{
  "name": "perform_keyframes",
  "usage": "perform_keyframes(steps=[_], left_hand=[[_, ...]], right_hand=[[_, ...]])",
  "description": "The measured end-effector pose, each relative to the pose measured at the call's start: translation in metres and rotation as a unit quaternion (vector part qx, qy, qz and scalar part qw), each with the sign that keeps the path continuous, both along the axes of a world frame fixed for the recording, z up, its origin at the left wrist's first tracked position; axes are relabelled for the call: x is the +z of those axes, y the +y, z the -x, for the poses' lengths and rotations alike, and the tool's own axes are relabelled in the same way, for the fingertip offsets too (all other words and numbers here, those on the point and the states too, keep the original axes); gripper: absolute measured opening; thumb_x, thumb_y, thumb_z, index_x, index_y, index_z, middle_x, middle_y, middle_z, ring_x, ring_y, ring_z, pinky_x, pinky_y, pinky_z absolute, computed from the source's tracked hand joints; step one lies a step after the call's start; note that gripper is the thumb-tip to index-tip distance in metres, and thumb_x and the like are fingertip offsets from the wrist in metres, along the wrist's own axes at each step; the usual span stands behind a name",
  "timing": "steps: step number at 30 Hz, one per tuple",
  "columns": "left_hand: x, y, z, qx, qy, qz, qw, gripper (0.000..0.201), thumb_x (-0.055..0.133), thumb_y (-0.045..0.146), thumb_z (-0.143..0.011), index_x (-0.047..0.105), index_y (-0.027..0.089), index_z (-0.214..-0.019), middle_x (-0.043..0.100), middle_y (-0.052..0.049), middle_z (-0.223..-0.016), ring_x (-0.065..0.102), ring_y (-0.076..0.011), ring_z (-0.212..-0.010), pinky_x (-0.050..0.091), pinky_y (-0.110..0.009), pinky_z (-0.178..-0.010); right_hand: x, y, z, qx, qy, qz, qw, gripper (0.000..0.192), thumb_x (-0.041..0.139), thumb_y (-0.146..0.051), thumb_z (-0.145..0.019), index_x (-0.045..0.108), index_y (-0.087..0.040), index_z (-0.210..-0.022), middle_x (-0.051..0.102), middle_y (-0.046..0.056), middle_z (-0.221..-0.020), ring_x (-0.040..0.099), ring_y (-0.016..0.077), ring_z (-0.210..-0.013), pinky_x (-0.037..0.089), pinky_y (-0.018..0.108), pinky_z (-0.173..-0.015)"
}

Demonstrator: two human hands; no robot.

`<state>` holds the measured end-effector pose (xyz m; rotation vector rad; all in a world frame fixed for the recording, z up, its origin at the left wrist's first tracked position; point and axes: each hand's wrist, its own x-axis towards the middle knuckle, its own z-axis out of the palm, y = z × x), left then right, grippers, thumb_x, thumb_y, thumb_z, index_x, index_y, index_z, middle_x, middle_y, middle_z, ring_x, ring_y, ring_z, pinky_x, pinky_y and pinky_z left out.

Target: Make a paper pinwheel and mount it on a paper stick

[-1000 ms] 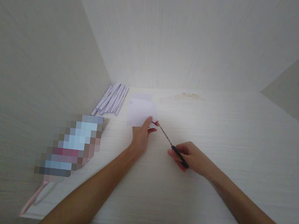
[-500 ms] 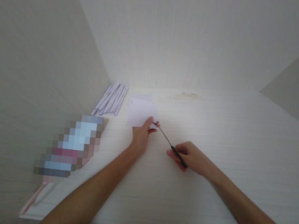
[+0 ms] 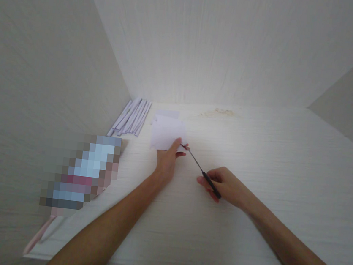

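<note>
- The left hand (image 3: 166,162) pinches the near edge of a white paper sheet (image 3: 166,133), holding it just above the tabletop (image 3: 257,150).
- The right hand (image 3: 226,186) is closed around the black handles of the scissors (image 3: 202,172); the thin blades reach the sheet's lower right corner.
- Compared with 1 second ago almost nothing has moved; the cut seems only beginning.
- Cut paper strips (image 3: 132,117) lie near the left wall, and a blurred object (image 3: 80,174) is closer to the person.
</note>
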<state>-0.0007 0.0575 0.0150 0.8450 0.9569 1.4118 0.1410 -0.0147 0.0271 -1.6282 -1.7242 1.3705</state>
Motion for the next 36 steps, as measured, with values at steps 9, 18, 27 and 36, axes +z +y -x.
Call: perform_keyframes(steps=[9,18,27,36], left_hand=[[0.0003,-0.0001,0.0002,-0.003,0.003,-0.005,1.0,0.019,0.059,0.028,-0.064,0.054,0.015,-0.077,0.06,0.001,-0.065,0.057,-0.0094,-0.055,0.041,-0.017,-0.044],[0.0001,0.0008,-0.0005,0.005,0.007,-0.002,1.0,0.021,0.059,0.027,-0.064,0.053,0.015,-0.08,0.06,0.0,-0.065,0.057,-0.01,-0.053,0.04,-0.017,-0.042],[-0.0001,0.0017,-0.0001,-0.001,0.007,-0.005,1.0,0.02,0.059,0.027,-0.064,0.053,0.015,-0.079,0.06,0.0,-0.066,0.057,-0.01,-0.054,0.04,-0.017,-0.043],[0.0001,0.0003,0.0009,-0.007,0.009,-0.015,1.0,0.019,0.058,0.028,-0.065,0.053,0.015,-0.077,0.059,0.0,-0.066,0.056,-0.0084,-0.052,0.039,-0.016,-0.042]], right_hand=[[0.0008,-0.0003,-0.0001,0.009,-0.011,-0.006,1.0,0.05,0.042,-0.06,-0.069,0.042,-0.016,-0.044,0.044,-0.001,-0.037,0.036,0.0079,-0.037,0.027,0.022,-0.04],[-0.0022,0.0013,0.0001,0.008,-0.02,-0.006,1.0,0.047,0.043,-0.057,-0.069,0.042,-0.017,-0.045,0.045,-0.001,-0.038,0.039,0.0084,-0.036,0.029,0.022,-0.039],[-0.0009,0.0004,-0.0002,-0.004,-0.013,0.003,1.0,0.046,0.045,-0.057,-0.068,0.042,-0.017,-0.045,0.044,-0.001,-0.037,0.037,0.0083,-0.036,0.027,0.022,-0.039],[-0.0009,0.0018,-0.0014,-0.009,0.033,0.004,0.999,0.041,0.049,-0.048,-0.07,0.043,-0.016,-0.045,0.046,-0.001,-0.037,0.038,0.0077,-0.036,0.027,0.021,-0.038]])
